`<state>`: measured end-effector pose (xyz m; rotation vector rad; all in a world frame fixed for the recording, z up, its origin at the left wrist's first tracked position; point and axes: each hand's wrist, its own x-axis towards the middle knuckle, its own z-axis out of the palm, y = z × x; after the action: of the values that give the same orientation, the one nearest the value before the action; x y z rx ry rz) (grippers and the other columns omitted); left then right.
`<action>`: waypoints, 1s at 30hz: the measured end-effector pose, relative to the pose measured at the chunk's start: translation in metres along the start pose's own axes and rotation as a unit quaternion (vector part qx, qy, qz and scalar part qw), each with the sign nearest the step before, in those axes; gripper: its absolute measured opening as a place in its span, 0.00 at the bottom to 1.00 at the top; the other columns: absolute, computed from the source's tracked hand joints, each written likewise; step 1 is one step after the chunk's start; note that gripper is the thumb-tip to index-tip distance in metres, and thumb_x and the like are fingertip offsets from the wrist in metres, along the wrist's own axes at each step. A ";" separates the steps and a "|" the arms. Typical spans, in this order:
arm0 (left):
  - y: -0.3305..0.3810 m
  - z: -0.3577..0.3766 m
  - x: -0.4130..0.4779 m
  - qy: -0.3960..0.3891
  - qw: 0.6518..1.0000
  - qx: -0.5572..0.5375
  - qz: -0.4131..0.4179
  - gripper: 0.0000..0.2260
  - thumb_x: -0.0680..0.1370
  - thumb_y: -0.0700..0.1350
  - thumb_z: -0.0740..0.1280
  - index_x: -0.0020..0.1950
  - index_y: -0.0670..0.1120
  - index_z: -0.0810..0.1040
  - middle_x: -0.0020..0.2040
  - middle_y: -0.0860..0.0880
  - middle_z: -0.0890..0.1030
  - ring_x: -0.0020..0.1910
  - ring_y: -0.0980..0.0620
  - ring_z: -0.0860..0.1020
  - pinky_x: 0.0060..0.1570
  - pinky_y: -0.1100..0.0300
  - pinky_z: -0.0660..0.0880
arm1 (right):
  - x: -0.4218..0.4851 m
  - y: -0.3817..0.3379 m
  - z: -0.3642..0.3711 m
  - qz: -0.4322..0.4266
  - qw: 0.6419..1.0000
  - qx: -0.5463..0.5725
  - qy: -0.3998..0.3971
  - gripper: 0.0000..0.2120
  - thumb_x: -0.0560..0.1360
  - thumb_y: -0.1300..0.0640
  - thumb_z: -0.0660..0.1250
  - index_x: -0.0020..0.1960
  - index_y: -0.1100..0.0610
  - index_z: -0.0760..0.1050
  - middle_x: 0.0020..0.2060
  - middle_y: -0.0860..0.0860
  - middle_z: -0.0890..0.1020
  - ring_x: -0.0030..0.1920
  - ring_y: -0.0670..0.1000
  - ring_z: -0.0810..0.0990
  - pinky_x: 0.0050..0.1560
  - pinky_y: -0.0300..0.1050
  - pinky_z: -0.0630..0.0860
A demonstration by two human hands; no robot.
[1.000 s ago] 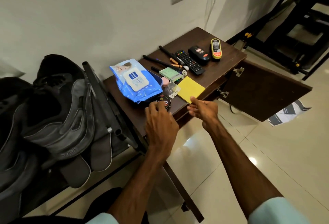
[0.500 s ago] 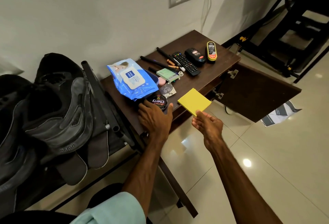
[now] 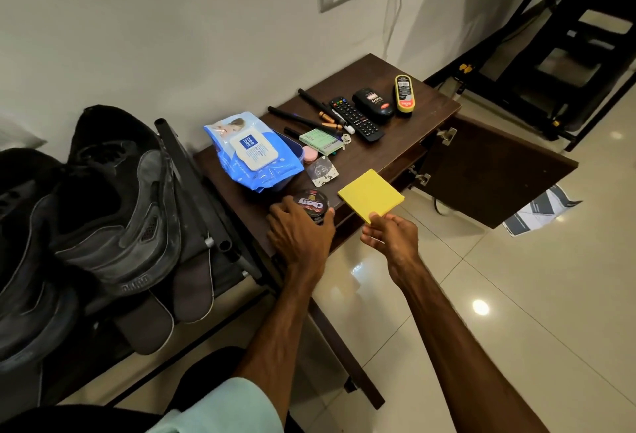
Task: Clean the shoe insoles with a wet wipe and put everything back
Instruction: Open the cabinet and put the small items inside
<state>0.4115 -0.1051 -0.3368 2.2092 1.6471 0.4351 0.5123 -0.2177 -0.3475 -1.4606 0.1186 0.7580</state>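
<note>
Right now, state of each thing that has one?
Wipes pack: flap closed, on the table.
Polish tin: lid on, left hand grips it.
Yellow pad: past the table edge, pinched by right hand.
Cabinet door: open.
Insoles: out of the shoes, on the rack.

both arms out fwd, l hand (image 3: 298, 230) curled over tin (image 3: 314, 203), r hand (image 3: 393, 237) pinching yellow pad (image 3: 370, 196).
</note>
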 end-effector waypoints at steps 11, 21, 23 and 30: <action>0.020 -0.019 -0.051 -0.315 0.734 -0.563 -0.211 0.36 0.64 0.37 0.83 0.67 0.46 0.70 0.58 0.40 0.81 0.44 0.48 0.85 0.40 0.58 0.82 | -0.014 0.020 -0.048 -0.012 0.998 0.010 0.055 0.07 0.81 0.66 0.66 0.44 0.63 0.78 0.41 0.57 0.83 0.40 0.55 0.84 0.44 0.49 0.84; 0.025 -0.001 -0.048 -0.464 0.575 -0.636 -0.221 0.20 0.80 0.42 0.70 0.71 0.43 0.71 0.62 0.35 0.80 0.52 0.42 0.84 0.48 0.51 0.83 | 0.000 0.018 -0.054 -0.049 0.998 -0.018 0.026 0.05 0.81 0.67 0.65 0.45 0.64 0.74 0.38 0.57 0.83 0.36 0.51 0.85 0.36 0.42 0.81; 0.023 0.008 -0.045 -0.448 0.577 -0.635 -0.251 0.16 0.83 0.40 0.64 0.71 0.41 0.72 0.63 0.32 0.77 0.51 0.40 0.84 0.48 0.50 0.83 | 0.009 0.022 -0.053 -0.040 0.998 -0.020 0.033 0.06 0.81 0.67 0.65 0.45 0.64 0.74 0.40 0.57 0.83 0.37 0.52 0.85 0.37 0.43 0.82; 0.005 0.061 -0.037 -0.297 0.659 -0.580 -0.375 0.16 0.81 0.37 0.67 0.67 0.36 0.72 0.62 0.33 0.78 0.46 0.42 0.85 0.41 0.57 0.84 | 0.051 0.050 -0.034 0.023 0.998 -0.047 0.018 0.01 0.80 0.67 0.68 0.51 0.66 0.76 0.47 0.61 0.83 0.37 0.54 0.83 0.41 0.47 0.85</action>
<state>0.4325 -0.1474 -0.3897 0.5158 1.1465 0.3032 0.5379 -0.2321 -0.4206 -1.5650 0.1462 0.7837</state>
